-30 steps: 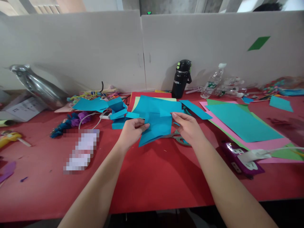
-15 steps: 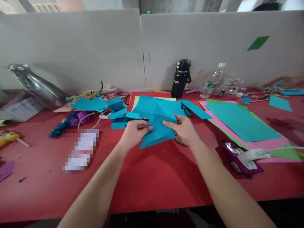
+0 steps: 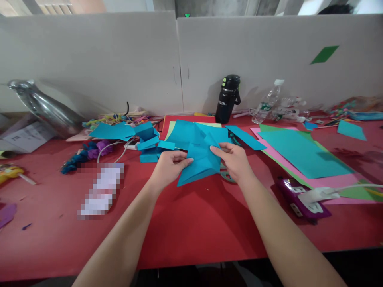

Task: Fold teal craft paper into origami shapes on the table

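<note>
A folded piece of blue paper (image 3: 201, 161) is held up over the middle of the table, creased and pointed at its lower left. My left hand (image 3: 170, 166) pinches its left edge between thumb and fingers. On the other side, my right hand (image 3: 233, 160) grips the right edge, thumb on top, fingers partly behind the paper. Behind it lies a larger blue sheet (image 3: 181, 133) on yellow-green and red sheets. Several folded blue paper pieces (image 3: 149, 143) lie left of it. Under my right hand the handle of a pair of scissors (image 3: 228, 176) shows in part.
A black bottle (image 3: 227, 99) and a clear plastic bottle (image 3: 267, 103) stand by the partition. At right are stacked coloured sheets (image 3: 308, 153) and a purple power strip (image 3: 303, 203) with a cable. A metal jug (image 3: 44, 109) and a blurred-out flat object (image 3: 103, 189) are at left.
My right hand has shifted slightly right along the paper, and the paper's upper right part now stands up as a narrow flap. More of the scissors shows. My left hand stays put.
</note>
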A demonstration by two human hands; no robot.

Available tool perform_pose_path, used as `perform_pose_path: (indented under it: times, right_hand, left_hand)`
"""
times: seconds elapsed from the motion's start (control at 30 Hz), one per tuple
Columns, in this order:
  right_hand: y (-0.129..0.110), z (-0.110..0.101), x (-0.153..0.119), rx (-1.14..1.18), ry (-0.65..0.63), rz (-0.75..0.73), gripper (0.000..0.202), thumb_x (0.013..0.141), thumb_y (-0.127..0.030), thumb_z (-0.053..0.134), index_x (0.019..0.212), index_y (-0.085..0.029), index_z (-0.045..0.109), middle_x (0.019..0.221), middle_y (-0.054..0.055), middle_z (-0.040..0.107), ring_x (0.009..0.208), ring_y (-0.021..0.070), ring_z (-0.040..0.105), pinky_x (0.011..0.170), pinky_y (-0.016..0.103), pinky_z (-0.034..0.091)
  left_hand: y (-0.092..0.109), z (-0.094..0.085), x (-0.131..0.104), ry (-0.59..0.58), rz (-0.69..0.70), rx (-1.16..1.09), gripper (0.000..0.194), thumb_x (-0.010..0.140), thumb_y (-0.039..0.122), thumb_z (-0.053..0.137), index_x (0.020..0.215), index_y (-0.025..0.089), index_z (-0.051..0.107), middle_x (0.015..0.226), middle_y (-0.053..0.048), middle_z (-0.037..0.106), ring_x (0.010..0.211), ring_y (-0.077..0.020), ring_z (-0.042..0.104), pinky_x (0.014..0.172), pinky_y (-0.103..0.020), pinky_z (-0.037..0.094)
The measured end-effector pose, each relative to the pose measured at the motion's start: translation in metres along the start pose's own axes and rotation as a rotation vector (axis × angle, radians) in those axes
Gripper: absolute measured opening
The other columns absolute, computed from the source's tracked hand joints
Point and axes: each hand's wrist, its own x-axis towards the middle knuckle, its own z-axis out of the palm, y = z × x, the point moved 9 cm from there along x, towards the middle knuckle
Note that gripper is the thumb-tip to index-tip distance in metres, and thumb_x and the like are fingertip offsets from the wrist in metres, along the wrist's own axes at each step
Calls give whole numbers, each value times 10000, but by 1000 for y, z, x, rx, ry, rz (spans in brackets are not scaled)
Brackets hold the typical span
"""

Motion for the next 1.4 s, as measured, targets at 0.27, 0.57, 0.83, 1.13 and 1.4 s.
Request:
perform_pose_path:
  times: [0.27, 0.57, 0.83, 1.13, 1.4]
  right_hand:
    - [-17, -26, 10, 171, 80, -114, 310, 656, -402, 893, 856, -210, 754, 830, 38, 768, 815, 187, 725, 860, 372, 579]
    - [9, 46, -18, 156, -366, 108, 474, 618, -369, 916, 1036, -212, 758, 1082, 96, 776, 960, 308, 737, 830, 456, 602]
    - [11, 9, 2, 117, -66, 78, 390, 565, -425, 931, 829, -204, 748, 744, 23, 739, 650, 205, 689, 627, 385, 576]
    - [-14, -28, 14, 197, 10, -39, 334, 663, -454, 885, 887, -248, 749, 962, 38, 774, 974, 215, 722, 900, 374, 578]
    - [14, 46, -19, 133, -347, 148, 476, 596, -383, 925, 1011, -217, 760, 1076, 98, 776, 954, 305, 740, 829, 468, 610]
  left_hand:
    - [-1, -14, 0, 92, -29, -18, 288, 776, 440, 774, 765, 156, 727, 756, -31, 711, 710, -186, 646, 632, -281, 519]
    - [2, 2, -1, -21, -4, -67, 287, 819, 433, 735, 736, 161, 693, 729, -22, 684, 684, -169, 630, 605, -265, 522]
    - [3, -5, 1, 37, 13, 18, 284, 808, 434, 746, 737, 161, 715, 729, -32, 707, 695, -191, 651, 598, -273, 523]
    - [-2, -26, 0, 167, -11, 35, 316, 756, 464, 788, 788, 152, 745, 773, -44, 733, 720, -201, 666, 630, -292, 540]
    - [5, -2, -1, -7, 32, 1, 277, 825, 444, 726, 785, 170, 728, 772, -35, 719, 745, -202, 677, 634, -284, 558]
